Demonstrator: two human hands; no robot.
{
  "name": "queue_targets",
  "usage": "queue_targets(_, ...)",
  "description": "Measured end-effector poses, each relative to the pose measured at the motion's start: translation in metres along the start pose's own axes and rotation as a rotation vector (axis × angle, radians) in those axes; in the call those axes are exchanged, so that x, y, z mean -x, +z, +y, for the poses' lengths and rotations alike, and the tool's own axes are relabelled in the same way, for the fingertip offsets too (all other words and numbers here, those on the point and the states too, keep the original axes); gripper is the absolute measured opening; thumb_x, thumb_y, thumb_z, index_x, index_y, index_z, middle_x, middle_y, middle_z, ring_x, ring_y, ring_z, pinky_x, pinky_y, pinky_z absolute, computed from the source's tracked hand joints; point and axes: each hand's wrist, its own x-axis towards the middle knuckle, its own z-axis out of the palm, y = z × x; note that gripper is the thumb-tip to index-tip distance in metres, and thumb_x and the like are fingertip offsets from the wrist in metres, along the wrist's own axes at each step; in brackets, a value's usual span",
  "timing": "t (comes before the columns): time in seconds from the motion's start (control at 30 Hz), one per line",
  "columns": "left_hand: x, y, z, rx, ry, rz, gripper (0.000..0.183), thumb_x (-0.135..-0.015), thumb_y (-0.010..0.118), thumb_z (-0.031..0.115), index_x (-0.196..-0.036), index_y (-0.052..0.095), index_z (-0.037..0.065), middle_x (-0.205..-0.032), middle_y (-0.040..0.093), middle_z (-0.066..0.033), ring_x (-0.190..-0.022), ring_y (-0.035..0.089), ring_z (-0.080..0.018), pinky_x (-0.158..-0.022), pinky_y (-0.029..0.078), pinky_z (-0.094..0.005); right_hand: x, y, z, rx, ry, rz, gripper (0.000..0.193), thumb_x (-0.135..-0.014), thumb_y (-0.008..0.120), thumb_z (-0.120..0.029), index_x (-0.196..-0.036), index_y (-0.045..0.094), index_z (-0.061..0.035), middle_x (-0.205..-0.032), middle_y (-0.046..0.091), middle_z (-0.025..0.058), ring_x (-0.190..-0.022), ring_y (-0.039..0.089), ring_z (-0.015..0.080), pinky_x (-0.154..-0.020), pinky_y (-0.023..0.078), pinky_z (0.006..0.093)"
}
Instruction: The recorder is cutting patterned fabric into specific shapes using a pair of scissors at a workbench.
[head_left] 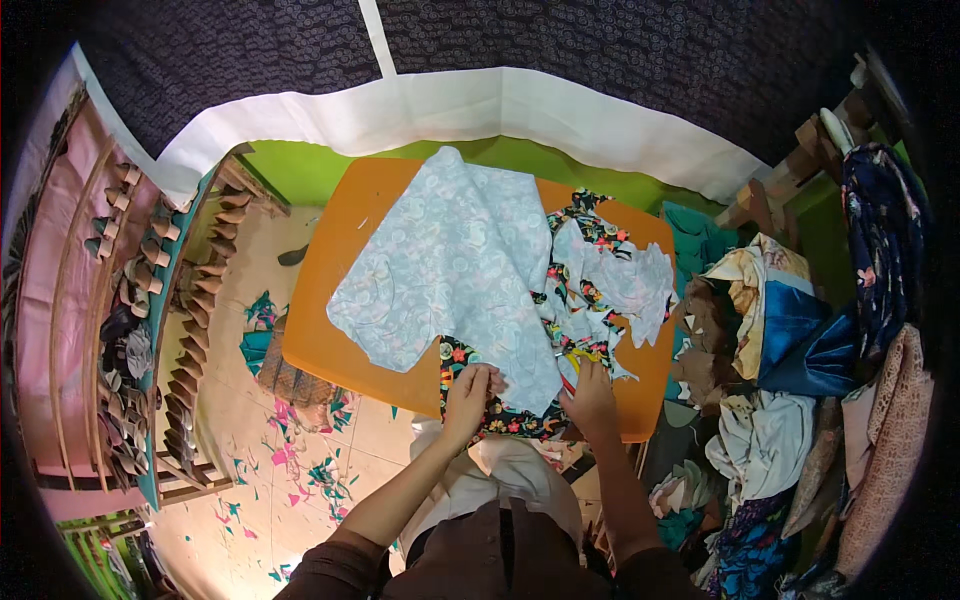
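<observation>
"So, where is the cloth (450, 270)?"

"Centre of the frame, pale side up, with black floral print showing along its lower edge, perhaps its own face."

"And the hands?"

"The left hand (472, 392), just below centre, has its fingers curled over the near edge; whether it pinches or only presses, I can't tell. Right of it, the right hand (591, 395) is closed around a yellow-and-red tool, apparently scissors (583, 356), right at the cloth's edge."

"Which step is that, then?"

"Cutting or trimming, I'd judge. The next move calls for the left hand to keep the edge taut and the layers flat, so that the blades don't nick a fold."

"What lies around it?"

"Ragged pieces (640, 280) right of centre, near the right side of the orange table (309, 330). Beyond that, pink and teal scraps (325, 475) on the floor at lower left, shoe-shaped forms (188, 370) racked at left, and heaped fabrics (765, 435) at lower right."
</observation>
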Motion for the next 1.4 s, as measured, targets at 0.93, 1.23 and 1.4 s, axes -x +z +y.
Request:
queue_targets(0.93, -0.02, -0.061, -0.001, -0.655, 0.212, 0.234, 0.012, -0.078, 0.047, 0.007, -0.087, 0.052, 0.001, -0.073, 0.055, -0.0092, -0.066, 0.054, -0.0157, -0.06, 0.043, -0.0272, 0.027, -0.052, 0.029, -0.692, 0.359, -0.158, 0.028, -0.07, 0.063, -0.017, -0.089, 0.046, -0.0041, -0.07, 0.053, 0.0096, -0.063, 0.055, 0.0221, -0.058, 0.043, 0.0328)
queue_targets(1.23, -0.053, -0.065, 0.03, -1.382, 0.721, 0.144, 0.023, -0.069, 0.055, 0.009, -0.091, 0.05, 0.008, -0.092, 0.051, -0.0099, -0.078, 0.05, -0.0278, -0.066, 0.041, -0.0355, 0.058, 0.01, -0.045, -1.437, 0.549, -0.645, 0.024, -0.085, 0.045, -0.028, -0.093, 0.042, -0.006, -0.073, 0.045, 0.0032, -0.06, 0.046, 0.0089, -0.05, 0.04, 0.0227)
queue_targets(1.4, -0.072, -0.075, 0.039, -1.449, 0.814, -0.124, 0.029, -0.062, 0.053, 0.006, -0.091, 0.049, 0.006, -0.089, 0.052, -0.0086, -0.078, 0.051, -0.0252, -0.065, 0.042, -0.0342, 0.057, 0.037, -0.08, -1.491, 0.401, -0.91, 0.03, -0.087, 0.034, -0.036, -0.09, 0.04, -0.0071, -0.069, 0.043, 0.0034, -0.058, 0.044, 0.0103, -0.051, 0.039, 0.0223)
